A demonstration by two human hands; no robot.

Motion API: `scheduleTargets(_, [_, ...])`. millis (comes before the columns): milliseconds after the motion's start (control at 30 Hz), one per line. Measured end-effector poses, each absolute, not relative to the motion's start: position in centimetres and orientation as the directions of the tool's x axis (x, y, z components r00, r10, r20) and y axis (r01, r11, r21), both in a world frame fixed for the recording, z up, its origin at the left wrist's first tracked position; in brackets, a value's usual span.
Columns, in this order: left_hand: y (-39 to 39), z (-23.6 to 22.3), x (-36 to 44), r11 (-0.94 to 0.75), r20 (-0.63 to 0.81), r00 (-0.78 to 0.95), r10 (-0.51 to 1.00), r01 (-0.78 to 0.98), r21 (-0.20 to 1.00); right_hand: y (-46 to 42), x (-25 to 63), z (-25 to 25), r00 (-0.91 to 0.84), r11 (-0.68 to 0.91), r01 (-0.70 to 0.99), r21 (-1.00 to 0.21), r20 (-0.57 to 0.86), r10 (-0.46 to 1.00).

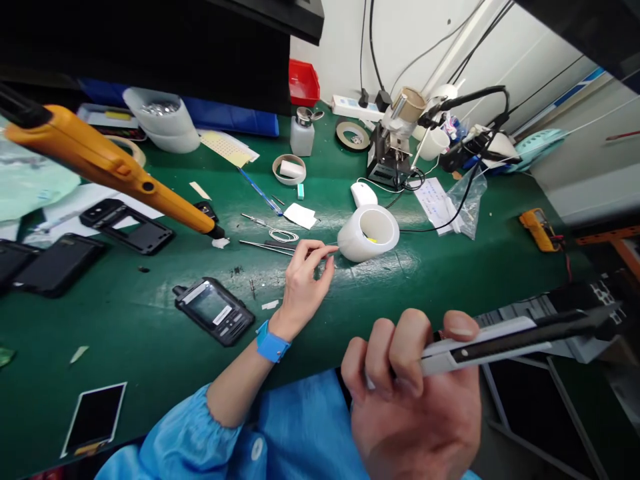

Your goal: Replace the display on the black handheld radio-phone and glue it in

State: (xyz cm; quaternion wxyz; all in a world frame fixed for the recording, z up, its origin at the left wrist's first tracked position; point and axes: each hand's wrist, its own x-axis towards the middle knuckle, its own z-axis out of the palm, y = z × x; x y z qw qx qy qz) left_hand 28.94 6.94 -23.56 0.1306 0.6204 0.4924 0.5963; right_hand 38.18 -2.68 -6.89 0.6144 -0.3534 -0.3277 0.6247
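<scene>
My left hand (306,277), with a blue wrist strap (271,345), reaches over the green mat (150,333). Its thumb and fingertips pinch together beside a tipped white cup (369,232); what they hold is too small to name. Metal tweezers (265,245) and a small white wire coil (283,235) lie just beyond its fingers. My right hand (410,393) is close to the camera, fingers wrapped round a black and silver utility knife (505,339) that points right. A dark handheld device (215,310) lies face up left of my left wrist.
An orange-handled tool (110,167) slants in from the upper left, tip near a white scrap. Black phone shells (127,225) and a loose screen (95,419) lie left. Tape rolls, a dispenser bottle (301,132), a soldering stand (393,150) and a yellow multimeter (540,229) crowd the back.
</scene>
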Motion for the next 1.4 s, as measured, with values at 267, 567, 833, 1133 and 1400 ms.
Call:
scheduleTargets(267, [6.9, -23.9, 28.7, -0.48, 0.608, -0.172, 0.775, 0.465, 0.743, 2.7, 41.2, -12.1, 0.309, 0.249, 0.175, -0.953, 0.293, 0.905])
scheduleTargets(567, [6.9, -23.8, 28.7, -0.501, 0.633, -0.167, 0.756, 0.475, 0.723, 9.2, 47.2, -18.1, 0.188, 0.119, 0.531, -0.839, 0.254, 0.949])
scheduleTargets(833, [7.1, -24.0, 28.5, -0.509, 0.635, -0.14, 0.759, 0.481, 0.714, 9.7, 45.5, -18.1, 0.24, 0.117, 0.626, -0.771, 0.332, 0.912])
scheduleTargets(1133, [7.3, -24.1, 28.3, -0.485, 0.619, -0.164, 0.768, 0.483, 0.729, 6.0, 44.1, -19.7, 0.087, 0.152, 0.714, -0.684, 0.302, 0.949])
scheduleTargets(1400, [7.4, -24.1, 28.1, -0.5, 0.63, -0.163, 0.759, 0.474, 0.725, 6.7, 44.2, -20.5, 0.049, 0.117, 0.814, -0.568, 0.268, 0.962])
